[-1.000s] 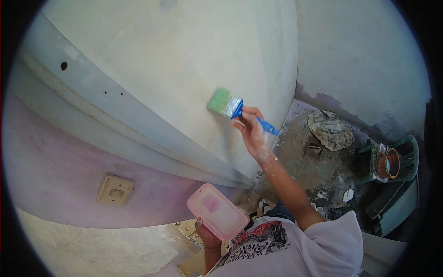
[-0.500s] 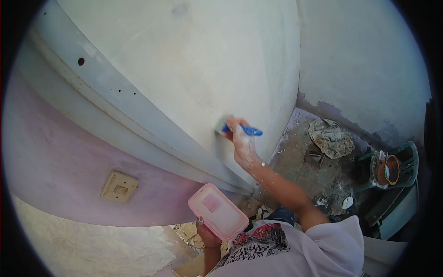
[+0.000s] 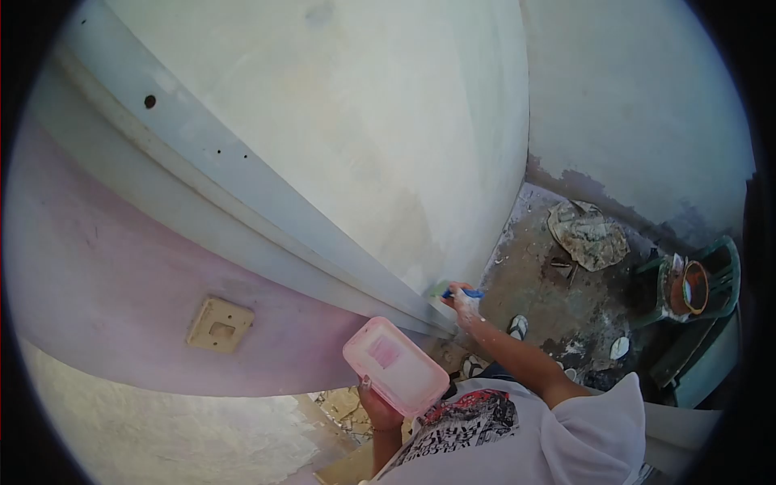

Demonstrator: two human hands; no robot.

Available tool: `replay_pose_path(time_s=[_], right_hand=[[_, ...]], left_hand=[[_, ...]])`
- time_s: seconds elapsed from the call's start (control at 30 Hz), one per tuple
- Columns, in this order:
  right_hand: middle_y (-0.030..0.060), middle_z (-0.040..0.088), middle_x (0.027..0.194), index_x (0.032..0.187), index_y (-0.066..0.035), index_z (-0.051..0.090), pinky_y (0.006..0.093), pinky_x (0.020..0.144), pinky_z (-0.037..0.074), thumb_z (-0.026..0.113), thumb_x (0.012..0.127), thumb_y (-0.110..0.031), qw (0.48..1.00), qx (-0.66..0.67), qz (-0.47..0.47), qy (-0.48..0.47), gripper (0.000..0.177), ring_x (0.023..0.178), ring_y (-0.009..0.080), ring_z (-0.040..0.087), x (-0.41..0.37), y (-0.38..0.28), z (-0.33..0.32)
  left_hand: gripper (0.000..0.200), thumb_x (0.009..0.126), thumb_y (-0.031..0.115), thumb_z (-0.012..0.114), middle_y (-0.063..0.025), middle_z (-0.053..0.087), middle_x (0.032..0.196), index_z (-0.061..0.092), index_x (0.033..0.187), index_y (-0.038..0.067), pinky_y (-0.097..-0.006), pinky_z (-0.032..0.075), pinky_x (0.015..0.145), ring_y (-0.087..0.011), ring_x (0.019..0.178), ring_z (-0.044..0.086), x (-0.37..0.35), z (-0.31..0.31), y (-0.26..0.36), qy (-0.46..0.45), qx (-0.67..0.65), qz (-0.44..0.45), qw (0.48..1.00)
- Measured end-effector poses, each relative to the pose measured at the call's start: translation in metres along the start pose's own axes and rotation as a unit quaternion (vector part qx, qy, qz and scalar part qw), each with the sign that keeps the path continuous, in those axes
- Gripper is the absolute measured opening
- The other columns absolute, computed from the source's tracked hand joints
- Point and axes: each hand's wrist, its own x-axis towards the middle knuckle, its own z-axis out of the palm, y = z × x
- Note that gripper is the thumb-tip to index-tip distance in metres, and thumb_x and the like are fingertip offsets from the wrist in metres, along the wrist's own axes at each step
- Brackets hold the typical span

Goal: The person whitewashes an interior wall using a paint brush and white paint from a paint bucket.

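My right hand [image 3: 462,301] is closed on the blue handle of a brush [image 3: 470,293]. The brush's pale green head lies against the lower part of the white wall [image 3: 356,121], near the grey frame. White smears cover my fingers and wrist. Lower left, my left hand [image 3: 378,404] holds a pink rectangular tub [image 3: 396,368] from beneath and along its side, close to my shirt. Inside the tub is whitish material with a pinker patch.
A switch plate [image 3: 220,325] is fixed on the purple wall at the left. Crumpled cloth [image 3: 588,236] lies on the stained floor [image 3: 529,279]. Farther right, a green chair [image 3: 730,279] bears an orange-rimmed bucket [image 3: 687,291]. Sandalled feet show below.
My right hand and the brush have moved down and to the right along the wall. The tub has shifted slightly right with the view, and another sandalled foot now shows.
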Motion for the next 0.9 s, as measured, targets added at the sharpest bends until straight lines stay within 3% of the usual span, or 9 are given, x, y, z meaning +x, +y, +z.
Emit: replay_pose_path(time_s=[0.07, 0.17, 0.27, 0.37, 0.43, 0.5, 0.77, 0.87, 0.9], right_hand=[[0.0041, 0.062, 0.096, 0.101, -0.011, 0.06, 0.0364, 0.075, 0.063, 0.072, 0.097, -0.028, 0.989, -0.086, 0.067, 0.104, 0.021, 0.09, 0.0147, 0.066, 0.001, -0.004, -0.003], [0.0023, 0.062, 0.096, 0.099, -0.013, 0.061, 0.0324, 0.082, 0.061, 0.072, 0.096, -0.03, 0.995, -0.003, -0.044, -0.093, 0.021, 0.086, 0.0131, 0.063, -0.007, -0.078, 0.103], [0.0047, 0.062, 0.099, 0.105, -0.006, 0.064, 0.0354, 0.086, 0.061, 0.066, 0.098, -0.021, 0.988, 0.003, -0.098, -0.117, 0.017, 0.087, 0.0144, 0.064, -0.048, -0.184, 0.228], [0.009, 0.064, 0.103, 0.11, -0.003, 0.063, 0.0382, 0.085, 0.061, 0.061, 0.099, -0.014, 0.96, 0.064, -0.093, -0.258, 0.016, 0.088, 0.0178, 0.067, -0.075, -0.265, 0.27], [0.0096, 0.064, 0.104, 0.111, -0.004, 0.062, 0.0389, 0.084, 0.061, 0.061, 0.1, -0.014, 0.949, 0.076, -0.12, -0.282, 0.016, 0.089, 0.0188, 0.067, -0.076, -0.283, 0.271], [0.0102, 0.064, 0.105, 0.112, -0.004, 0.061, 0.0396, 0.084, 0.061, 0.061, 0.1, -0.015, 0.934, 0.094, -0.147, -0.313, 0.016, 0.089, 0.0197, 0.067, -0.071, -0.271, 0.266], [0.0108, 0.064, 0.105, 0.109, -0.008, 0.058, 0.039, 0.076, 0.066, 0.064, 0.101, -0.023, 0.999, -0.035, 0.002, -0.029, 0.018, 0.09, 0.0241, 0.072, 0.002, -0.029, 0.039], [0.0093, 0.064, 0.103, 0.105, -0.007, 0.06, 0.0376, 0.077, 0.066, 0.066, 0.1, -0.025, 0.999, -0.042, 0.019, 0.007, 0.02, 0.086, 0.0222, 0.071, 0.006, -0.049, 0.059], [0.0088, 0.063, 0.1, 0.104, -0.006, 0.061, 0.0373, 0.078, 0.066, 0.066, 0.099, -0.025, 0.999, -0.033, -0.01, -0.033, 0.02, 0.083, 0.0211, 0.07, -0.001, -0.071, 0.087]], left_hand=[[0.061, 0.096, 0.033, 0.056, -0.0135, 0.055, 0.141, 0.042, 0.149, 0.006, -0.0502, 0.048, 0.107, -0.0335, 0.129, 0.055, 0.003, -0.005, 0.004, -0.005, -0.009, -0.015, 1.0], [0.063, 0.096, 0.034, 0.058, -0.0148, 0.054, 0.142, 0.041, 0.149, 0.005, -0.0506, 0.048, 0.108, -0.0344, 0.129, 0.055, -0.003, -0.009, 0.005, -0.007, -0.024, -0.057, 0.998], [0.066, 0.095, 0.039, 0.057, -0.0156, 0.055, 0.142, 0.041, 0.149, 0.003, -0.0509, 0.048, 0.107, -0.0348, 0.129, 0.056, 0.01, -0.02, 0.002, -0.018, 0.041, -0.075, 0.996], [0.068, 0.095, 0.042, 0.057, -0.0158, 0.056, 0.141, 0.042, 0.148, 0.003, -0.0514, 0.049, 0.107, -0.0351, 0.128, 0.057, 0.013, -0.01, -0.002, -0.034, 0.068, -0.105, 0.992], [0.068, 0.094, 0.041, 0.057, -0.0158, 0.056, 0.141, 0.042, 0.148, 0.002, -0.0517, 0.049, 0.107, -0.0352, 0.127, 0.057, 0.01, -0.007, -0.006, -0.05, 0.04, -0.139, 0.988], [0.068, 0.094, 0.04, 0.06, -0.016, 0.056, 0.141, 0.042, 0.148, 0.002, -0.0515, 0.05, 0.107, -0.0349, 0.127, 0.057, 0.015, -0.013, -0.013, -0.053, 0.048, -0.125, 0.99], [0.068, 0.094, 0.033, 0.062, -0.0165, 0.053, 0.144, 0.039, 0.15, 0.003, -0.0529, 0.046, 0.111, -0.0352, 0.132, 0.054, 0.016, -0.012, -0.019, -0.069, 0.036, -0.072, 0.994], [0.068, 0.092, 0.032, 0.06, -0.0163, 0.054, 0.142, 0.04, 0.15, 0.003, -0.0529, 0.046, 0.11, -0.0356, 0.131, 0.054, 0.018, 0.007, -0.012, -0.038, 0.054, -0.046, 0.997], [0.067, 0.091, 0.033, 0.059, -0.0161, 0.056, 0.14, 0.041, 0.149, 0.003, -0.0524, 0.047, 0.109, -0.0357, 0.129, 0.055, 0.015, 0.013, -0.012, -0.012, 0.062, -0.039, 0.997]])
